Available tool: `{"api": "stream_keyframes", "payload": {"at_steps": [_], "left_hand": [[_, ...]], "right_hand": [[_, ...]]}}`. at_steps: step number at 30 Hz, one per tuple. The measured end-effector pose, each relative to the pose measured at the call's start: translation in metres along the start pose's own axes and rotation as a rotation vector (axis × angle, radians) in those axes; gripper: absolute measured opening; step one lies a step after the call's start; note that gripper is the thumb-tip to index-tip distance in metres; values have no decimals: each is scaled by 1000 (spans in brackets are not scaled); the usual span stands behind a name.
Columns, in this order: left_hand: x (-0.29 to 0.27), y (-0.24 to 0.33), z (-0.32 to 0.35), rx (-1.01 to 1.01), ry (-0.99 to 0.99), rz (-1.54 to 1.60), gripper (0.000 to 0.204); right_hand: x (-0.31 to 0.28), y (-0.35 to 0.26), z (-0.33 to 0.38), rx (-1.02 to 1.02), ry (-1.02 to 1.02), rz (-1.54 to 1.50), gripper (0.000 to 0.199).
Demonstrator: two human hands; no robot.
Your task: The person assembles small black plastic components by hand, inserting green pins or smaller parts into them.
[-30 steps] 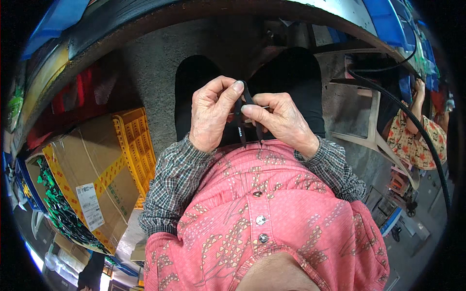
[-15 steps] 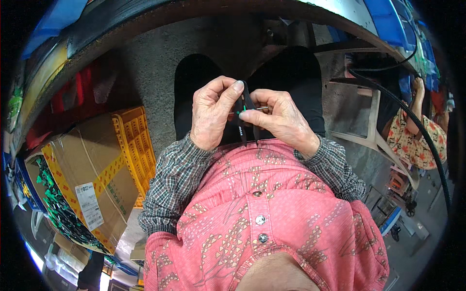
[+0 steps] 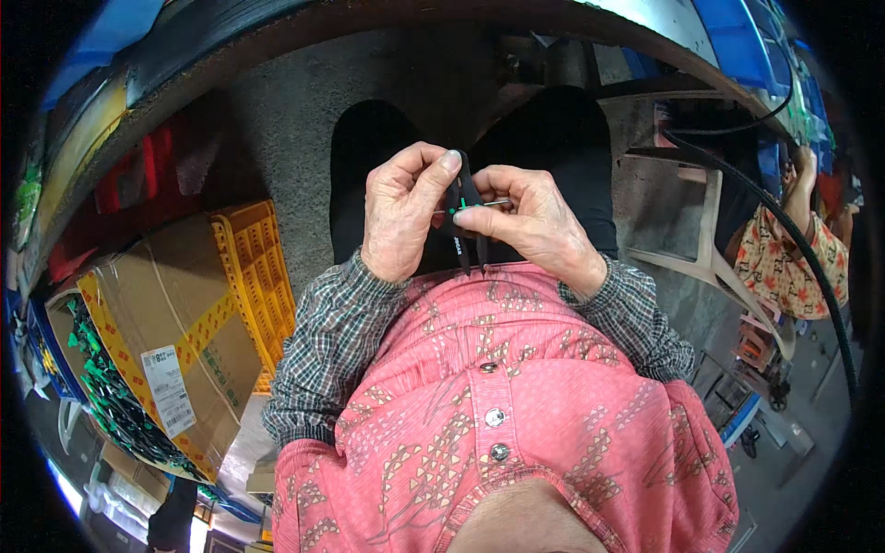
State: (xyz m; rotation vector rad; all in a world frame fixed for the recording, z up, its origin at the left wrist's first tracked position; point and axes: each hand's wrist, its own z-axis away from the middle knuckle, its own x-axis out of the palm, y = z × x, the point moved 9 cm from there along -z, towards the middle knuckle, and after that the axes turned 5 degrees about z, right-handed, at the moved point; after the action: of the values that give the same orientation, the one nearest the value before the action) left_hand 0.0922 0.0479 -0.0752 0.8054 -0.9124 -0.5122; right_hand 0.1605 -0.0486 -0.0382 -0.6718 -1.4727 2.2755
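Observation:
Over my lap, both hands hold a small black two-legged piece (image 3: 466,175) with green parts (image 3: 464,203) at its middle. Its two narrow legs point down toward my shirt, and one bears pale marking. My left hand (image 3: 398,217) pinches the upper end, thumb on top. My right hand (image 3: 539,223) is closed at the piece's middle, its thumb tip pressing by the green parts. A thin metal rod (image 3: 498,203) sticks out by the right fingers, crossing the piece; the fingers hide how it is fixed.
At left, a cardboard box (image 3: 147,313) full of black and green pieces (image 3: 106,387) stands beside an orange crate (image 3: 253,276). A table edge (image 3: 369,18) arches ahead. At right are a black cable (image 3: 793,221), a pale chair frame (image 3: 705,249) and another person's patterned clothing (image 3: 784,267).
My hands keep their hold, and the black piece has turned slightly between them. The other person's arm at right has shifted a little.

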Motion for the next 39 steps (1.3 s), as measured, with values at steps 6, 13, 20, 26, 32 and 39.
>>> {"api": "stream_keyframes", "payload": {"at_steps": [6, 13, 20, 26, 32, 39], "left_hand": [[-1, 0, 0, 4, 18, -9, 18], [-2, -2, -1, -5, 23, -10, 19], [-2, -3, -1, -9, 15, -16, 20], [-5, -4, -2, -27, 30, -5, 20], [-8, -6, -3, -40, 36, 14, 21], [-11, -9, -4, -57, 35, 13, 17]], "right_hand": [[3, 8, 1, 168, -175, 133, 25], [-1, -1, -1, 38, -47, 44, 23], [5, 0, 2, 132, -153, 79, 23], [8, 2, 4, 131, -170, 40, 29], [8, 10, 6, 166, -193, 47, 32], [10, 12, 7, 201, -199, 16, 29]]}}
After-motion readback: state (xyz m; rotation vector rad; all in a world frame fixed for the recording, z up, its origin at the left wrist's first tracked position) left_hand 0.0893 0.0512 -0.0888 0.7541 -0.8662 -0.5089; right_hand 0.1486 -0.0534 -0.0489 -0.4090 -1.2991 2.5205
